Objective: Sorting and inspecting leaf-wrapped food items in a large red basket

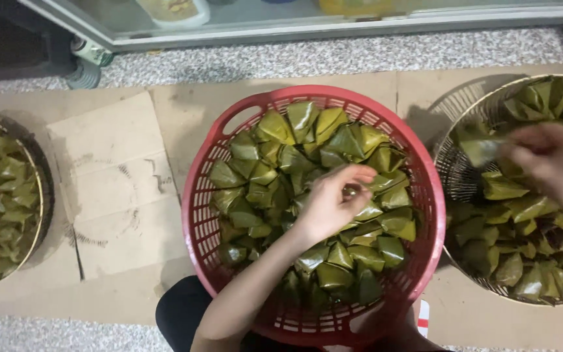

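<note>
Flattened cardboard sheets (118,189) cover a speckled floor (333,52); a glass-fronted cabinet (307,19) is cut off along the top edge. On the cardboard sits a round red plastic basket (193,195), heaped with green leaf-wrapped pyramid dumplings (275,127). To its right stands a metal wire basket (454,176) of the same parcels, partly out of frame; at the left edge a third basket (37,195) is mostly cut off. My left hand (330,205) rests over the red basket's pile, fingers curled loosely around something I cannot make out. My right hand (552,160), blurred, pinches one leaf parcel (483,150) above the wire basket.
</note>
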